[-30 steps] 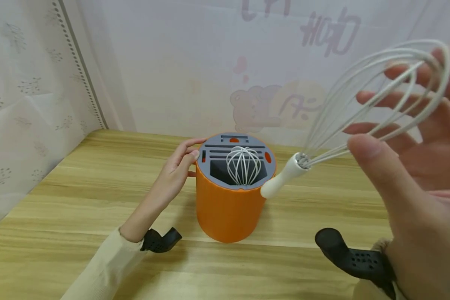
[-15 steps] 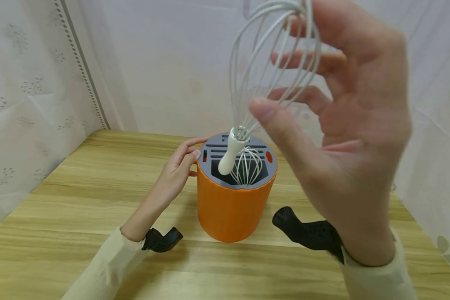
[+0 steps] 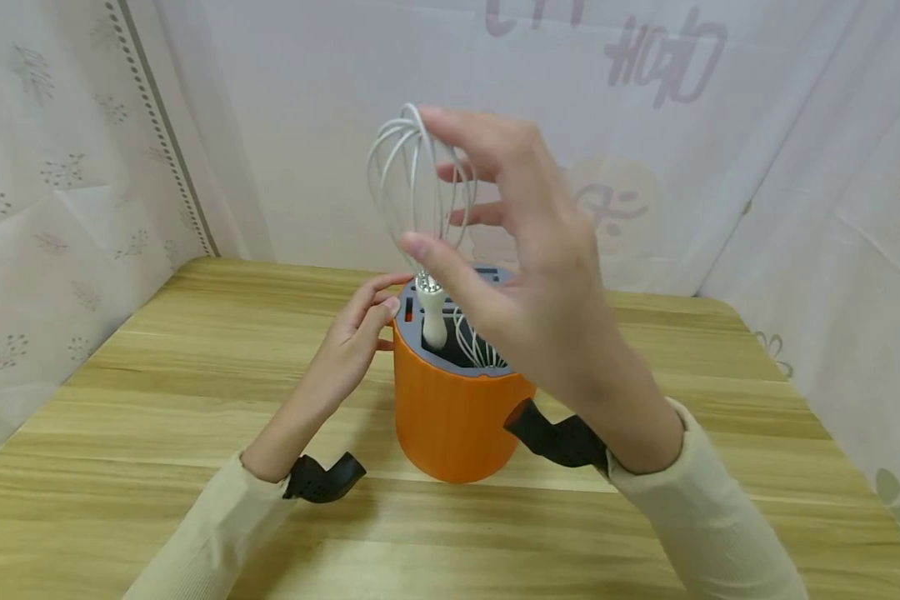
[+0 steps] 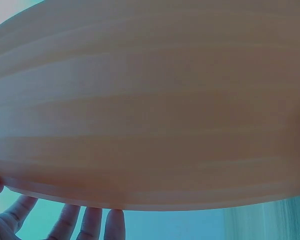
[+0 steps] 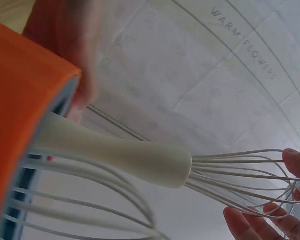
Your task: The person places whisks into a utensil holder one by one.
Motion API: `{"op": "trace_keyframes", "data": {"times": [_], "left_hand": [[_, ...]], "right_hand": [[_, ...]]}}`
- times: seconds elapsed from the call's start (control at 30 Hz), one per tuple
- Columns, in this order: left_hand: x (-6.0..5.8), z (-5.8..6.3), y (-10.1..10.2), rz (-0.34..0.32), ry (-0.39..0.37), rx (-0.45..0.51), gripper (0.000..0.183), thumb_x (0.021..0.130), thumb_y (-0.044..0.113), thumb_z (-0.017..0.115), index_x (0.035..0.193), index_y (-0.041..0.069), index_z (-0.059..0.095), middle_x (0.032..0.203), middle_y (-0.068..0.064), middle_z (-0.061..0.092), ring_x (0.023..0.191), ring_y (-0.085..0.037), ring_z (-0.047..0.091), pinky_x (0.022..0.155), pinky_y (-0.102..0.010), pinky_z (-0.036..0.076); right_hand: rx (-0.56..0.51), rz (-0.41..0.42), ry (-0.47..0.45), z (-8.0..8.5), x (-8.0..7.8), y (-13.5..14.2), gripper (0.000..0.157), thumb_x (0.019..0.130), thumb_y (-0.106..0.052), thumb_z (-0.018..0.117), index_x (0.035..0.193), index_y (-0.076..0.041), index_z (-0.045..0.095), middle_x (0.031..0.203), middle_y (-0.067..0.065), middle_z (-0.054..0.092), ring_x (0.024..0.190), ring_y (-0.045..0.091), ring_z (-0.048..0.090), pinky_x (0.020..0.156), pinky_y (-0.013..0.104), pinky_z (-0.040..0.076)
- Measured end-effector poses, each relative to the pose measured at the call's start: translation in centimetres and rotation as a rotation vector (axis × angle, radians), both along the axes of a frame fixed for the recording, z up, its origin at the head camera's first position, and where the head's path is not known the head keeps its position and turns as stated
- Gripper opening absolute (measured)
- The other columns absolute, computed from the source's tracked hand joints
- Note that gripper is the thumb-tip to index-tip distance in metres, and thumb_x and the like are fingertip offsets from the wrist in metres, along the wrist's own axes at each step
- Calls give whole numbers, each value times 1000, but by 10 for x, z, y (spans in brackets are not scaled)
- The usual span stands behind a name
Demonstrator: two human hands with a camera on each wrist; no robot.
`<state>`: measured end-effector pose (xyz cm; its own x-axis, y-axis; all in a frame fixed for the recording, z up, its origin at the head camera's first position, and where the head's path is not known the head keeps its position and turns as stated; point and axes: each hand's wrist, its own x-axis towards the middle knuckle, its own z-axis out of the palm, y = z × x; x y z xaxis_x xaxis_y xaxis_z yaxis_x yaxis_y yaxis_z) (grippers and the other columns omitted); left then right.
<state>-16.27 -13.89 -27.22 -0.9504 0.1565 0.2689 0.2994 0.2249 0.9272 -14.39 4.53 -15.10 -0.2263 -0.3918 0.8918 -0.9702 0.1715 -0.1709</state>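
My right hand (image 3: 551, 242) holds a white whisk (image 3: 420, 183) by its wire loops, thumb on one side and fingers on the other. The whisk stands almost upright, its pale handle (image 3: 434, 323) pointing down into the large opening of an orange utensil holder (image 3: 453, 425). In the right wrist view, the handle end (image 5: 135, 157) passes behind the holder's rim, so its tip is hidden. A smaller wire whisk (image 3: 480, 346) sits in the same opening, partly covered by my right hand. My left hand (image 3: 348, 337) rests against the holder's left side, thumb at the rim and fingers extended.
The holder's grey top (image 3: 450, 362) has several slots behind the big opening. It stands on a wood-grain table (image 3: 217, 358). Printed pale cloth (image 3: 307, 150) hangs behind and on both sides. A black bracket (image 3: 558, 437) is strapped to each wrist.
My right hand has swung the whisk from the right, leftward over the holder, then lowered it. The tilted whisk is now nearly upright, its handle end in the opening. My left hand stays put.
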Motion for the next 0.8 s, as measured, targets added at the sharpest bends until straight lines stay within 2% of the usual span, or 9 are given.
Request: {"op": "trace_keyframes", "data": {"times": [0.03, 0.17, 0.27, 0.47, 0.53, 0.67, 0.8], "left_hand": [[0, 0, 0, 2, 1, -2, 36, 100, 27, 35, 135, 22, 43, 118, -10, 53, 104, -25, 54, 79, -39, 50], [-1, 0, 0, 8, -5, 9, 36, 99, 24, 35, 134, 15, 42, 119, -13, 52, 104, -27, 55, 80, -38, 50], [-1, 0, 1, 11, -5, 13, 35, 99, 22, 35, 133, 14, 41, 121, -14, 52, 105, -27, 55, 81, -39, 49], [-1, -1, 1, 8, -1, 4, 33, 99, 22, 35, 129, 12, 43, 122, -13, 53, 105, -27, 55, 82, -40, 49], [-1, -1, 0, 6, -1, 1, 33, 99, 23, 35, 130, 11, 43, 124, -13, 53, 106, -28, 55, 82, -40, 49], [-2, -1, 0, -2, -1, 17, 35, 99, 21, 34, 132, 12, 42, 124, -13, 52, 105, -28, 54, 82, -42, 49], [-2, -1, 0, -7, -2, 26, 36, 98, 20, 33, 133, 14, 42, 121, -12, 53, 104, -26, 55, 81, -41, 49]], "right_hand": [[14, 5, -10, -3, -3, -1, 59, 83, -15, 68, 136, -23, 43, 133, -13, 43, 112, 10, 50, 81, 27, 53], [76, -39, -6, -13, -5, -7, 52, 88, -18, 63, 136, -15, 42, 133, -12, 44, 110, 7, 48, 81, 22, 52], [129, -75, 18, -20, -10, -11, 53, 88, -21, 62, 137, -13, 40, 134, -11, 43, 108, 7, 47, 80, 20, 50], [213, -129, 20, -30, -19, -11, 55, 90, -24, 59, 139, -27, 34, 136, -18, 37, 104, 5, 45, 78, 20, 47], [233, -142, -6, -29, -17, -10, 50, 89, -24, 57, 135, -24, 37, 133, -15, 40, 103, 7, 46, 80, 20, 46], [298, -176, -86, -24, -9, -9, 43, 85, -19, 57, 124, -9, 39, 120, 1, 47, 97, 11, 50, 77, 19, 47], [381, -212, -188, -22, -3, -8, 42, 84, -12, 58, 119, -4, 37, 111, 10, 51, 93, 16, 54, 73, 21, 48]]}}
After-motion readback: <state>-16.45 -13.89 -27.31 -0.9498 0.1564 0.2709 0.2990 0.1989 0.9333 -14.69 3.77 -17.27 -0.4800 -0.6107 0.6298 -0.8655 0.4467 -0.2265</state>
